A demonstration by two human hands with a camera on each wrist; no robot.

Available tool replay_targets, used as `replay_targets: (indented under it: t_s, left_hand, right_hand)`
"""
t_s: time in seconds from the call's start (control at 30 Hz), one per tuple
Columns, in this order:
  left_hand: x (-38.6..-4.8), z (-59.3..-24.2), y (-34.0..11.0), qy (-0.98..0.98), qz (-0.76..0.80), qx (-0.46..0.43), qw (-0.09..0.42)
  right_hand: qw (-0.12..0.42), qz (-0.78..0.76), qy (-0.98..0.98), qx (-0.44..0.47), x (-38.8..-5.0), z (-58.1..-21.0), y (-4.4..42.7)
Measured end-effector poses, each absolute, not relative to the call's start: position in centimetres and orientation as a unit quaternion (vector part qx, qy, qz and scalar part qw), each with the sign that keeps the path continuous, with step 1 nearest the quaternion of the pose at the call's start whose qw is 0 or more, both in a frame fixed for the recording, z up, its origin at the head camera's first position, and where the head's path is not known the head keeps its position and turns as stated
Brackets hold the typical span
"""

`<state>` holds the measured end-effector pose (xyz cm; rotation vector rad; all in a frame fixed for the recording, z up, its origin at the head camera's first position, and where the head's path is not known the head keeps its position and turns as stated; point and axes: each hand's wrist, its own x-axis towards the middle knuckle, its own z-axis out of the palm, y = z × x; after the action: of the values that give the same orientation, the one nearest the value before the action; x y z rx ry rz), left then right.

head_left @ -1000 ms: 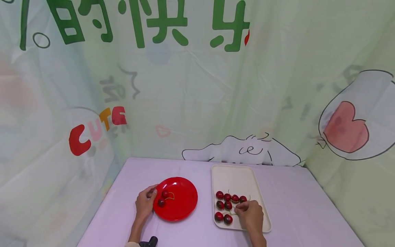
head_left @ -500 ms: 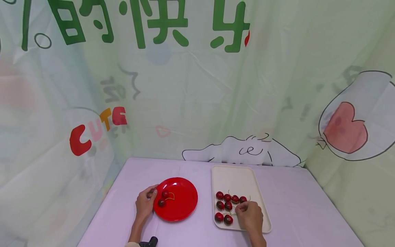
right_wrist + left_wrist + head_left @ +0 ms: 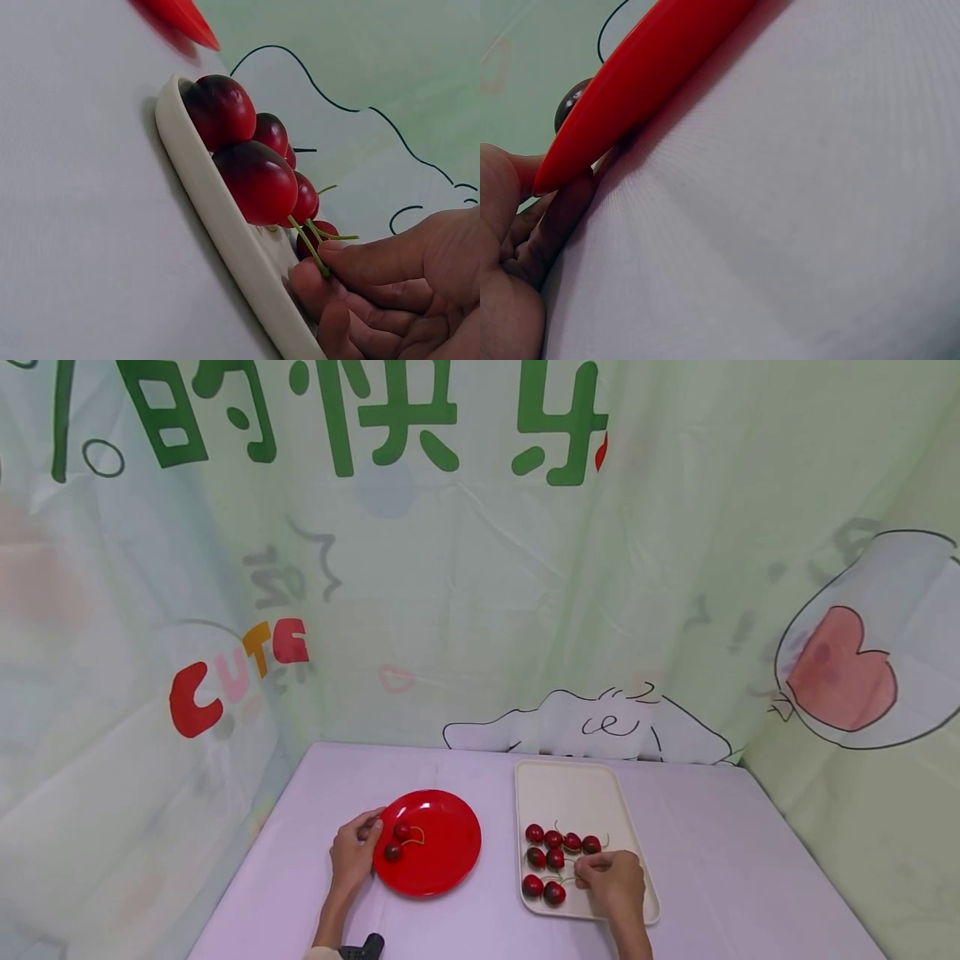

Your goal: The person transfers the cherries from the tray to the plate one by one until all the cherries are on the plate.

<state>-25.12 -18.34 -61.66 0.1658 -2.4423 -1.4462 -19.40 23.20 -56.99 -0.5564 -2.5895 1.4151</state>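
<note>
Since the earlier frame, the right grip point(image 3: 615, 885) has shifted slightly to the right over the tray point(image 3: 566, 787). Its thumb and forefinger are pressed together on the green stem point(image 3: 307, 242) of a cherry point(image 3: 255, 182), leaving only the stem's thickness between them. That cherry (the right one of two in the near row) sits in the tray, its round body just beside the fingers. Seven other cherries point(image 3: 552, 839) lie around it: one beside it, two in the middle row and four in the far row.

Over on the left, the left grip point(image 3: 351, 855) pinches the rim of the red plate point(image 3: 447, 858), thumb above and fingers below. Two cherries rest on the plate near that hand, their stems meeting. Plate and tray stand apart on the table point(image 3: 705, 852), before a printed cloth point(image 3: 480, 585).
</note>
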Motion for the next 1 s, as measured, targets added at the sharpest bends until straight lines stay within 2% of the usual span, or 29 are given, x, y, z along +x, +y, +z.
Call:
replay_targets:
  t_s: [0.23,0.5,1.0]
  left_hand:
    - [-25.1,-61.4,-18.3,-0.848,-0.503,0.054,0.157]
    - [-25.1,-61.4,-18.4,-0.85,-0.503,0.06,0.142]
    - [-25.1,-61.4,-18.2,-0.848,-0.508,0.062,0.141]
  right_hand:
    - [0.065,0.529,-0.823,-0.197,-19.5,-57.3,23.9]
    - [0.049,0.6,-0.771,-0.207,-20.1,-58.6,24.9]
    - [0.02,0.615,-0.756,-0.224,-19.3,-56.5,24.8]
